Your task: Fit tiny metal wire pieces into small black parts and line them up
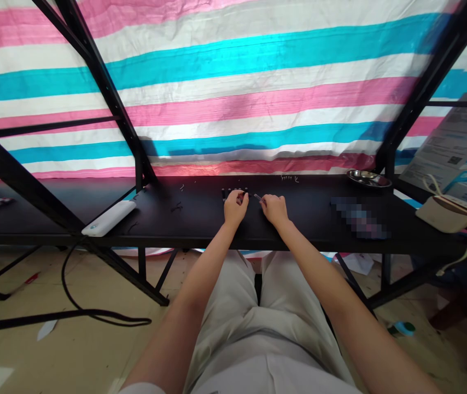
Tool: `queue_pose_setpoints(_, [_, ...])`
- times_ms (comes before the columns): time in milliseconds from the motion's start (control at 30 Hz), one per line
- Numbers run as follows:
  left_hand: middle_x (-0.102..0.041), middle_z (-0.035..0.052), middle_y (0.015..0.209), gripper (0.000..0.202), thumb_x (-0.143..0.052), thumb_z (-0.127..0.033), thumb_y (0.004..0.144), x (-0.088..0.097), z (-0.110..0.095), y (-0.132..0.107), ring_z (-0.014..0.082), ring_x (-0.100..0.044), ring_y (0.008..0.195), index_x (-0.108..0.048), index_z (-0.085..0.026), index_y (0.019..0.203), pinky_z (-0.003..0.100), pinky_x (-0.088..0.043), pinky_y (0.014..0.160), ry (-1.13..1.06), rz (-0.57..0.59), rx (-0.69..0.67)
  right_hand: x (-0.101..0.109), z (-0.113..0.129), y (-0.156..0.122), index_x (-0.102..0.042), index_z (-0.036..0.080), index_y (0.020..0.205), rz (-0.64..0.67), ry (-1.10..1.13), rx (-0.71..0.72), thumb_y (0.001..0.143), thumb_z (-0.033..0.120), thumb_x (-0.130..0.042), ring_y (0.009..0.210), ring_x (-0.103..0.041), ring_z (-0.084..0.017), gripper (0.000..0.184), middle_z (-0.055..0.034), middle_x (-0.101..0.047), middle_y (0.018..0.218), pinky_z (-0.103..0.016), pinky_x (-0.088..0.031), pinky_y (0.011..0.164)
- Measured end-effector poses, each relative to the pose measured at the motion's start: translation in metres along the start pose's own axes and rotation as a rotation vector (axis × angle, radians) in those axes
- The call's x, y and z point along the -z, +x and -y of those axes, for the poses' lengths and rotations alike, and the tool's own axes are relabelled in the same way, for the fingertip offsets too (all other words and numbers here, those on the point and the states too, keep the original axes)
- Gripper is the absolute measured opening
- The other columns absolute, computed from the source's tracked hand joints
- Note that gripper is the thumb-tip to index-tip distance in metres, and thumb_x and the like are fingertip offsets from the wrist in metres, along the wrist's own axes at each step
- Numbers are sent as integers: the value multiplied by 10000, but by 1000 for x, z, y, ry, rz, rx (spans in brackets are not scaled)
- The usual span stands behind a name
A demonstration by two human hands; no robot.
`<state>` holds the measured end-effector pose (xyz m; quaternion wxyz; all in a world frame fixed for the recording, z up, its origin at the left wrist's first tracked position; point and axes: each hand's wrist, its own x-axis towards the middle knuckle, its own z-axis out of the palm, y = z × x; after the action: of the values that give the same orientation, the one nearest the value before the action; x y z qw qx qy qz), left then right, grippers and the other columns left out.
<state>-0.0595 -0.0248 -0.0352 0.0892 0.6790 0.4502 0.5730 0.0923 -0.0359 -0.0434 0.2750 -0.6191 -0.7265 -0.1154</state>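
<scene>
My left hand (234,208) is closed in a pinch over the black table (200,219), on a small dark piece (246,192) whose kind I cannot make out. Just to its right, my right hand (275,209) pinches a small clear tube-like piece (257,197), which points toward the left hand. The two held pieces are close together, and I cannot tell whether they touch. Several small dark cylinders (223,193) stand on the tabletop behind my left hand, partly hidden by it.
Small whitish pieces (289,178) lie in a row near the back edge, and thin black bits (176,207) lie at left. A white oblong device (110,218) sits by the left frame post. On the right are a metal dish (368,178) and a beige bag (444,213).
</scene>
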Motion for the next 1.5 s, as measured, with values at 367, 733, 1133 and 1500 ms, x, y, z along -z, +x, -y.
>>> queue_pose_setpoints(367, [-615, -7, 702, 133, -574, -269, 771, -4, 8, -3, 80, -498, 552, -621, -162, 834, 210, -422, 580, -15, 327, -37, -8, -7, 3, -625, 162, 893, 42, 351, 173, 858, 208, -459, 764, -533, -147, 176, -58, -619, 844, -251, -380, 714])
queue_pose_setpoints(733, [-645, 24, 795, 217, -552, -230, 796, -6, 14, -2, 90, -498, 563, -638, -162, 983, 233, -448, 615, 9, 290, -15, -12, -26, 19, -624, 176, 756, 82, 427, 32, 772, 301, -565, 626, -530, -129, 140, -20, -629, 707, -237, -389, 621])
queue_pose_setpoints(1133, [-647, 17, 777, 149, -511, -203, 807, -5, 13, -3, 108, -517, 600, -656, -181, 828, 239, -439, 628, 33, 333, -49, -20, -121, 40, -681, 167, 804, 24, 304, -566, 729, 290, -609, 812, -611, -187, 161, -89, -687, 857, -270, -421, 719])
queue_pose_setpoints(1500, [-650, 17, 779, 150, -509, -199, 806, -6, 15, -3, 108, -516, 595, -656, -182, 830, 240, -441, 628, 39, 339, -66, -14, -128, 49, -680, 158, 699, 146, 227, -528, 682, 243, -665, 771, -622, -187, 88, -88, -670, 766, -277, -452, 709])
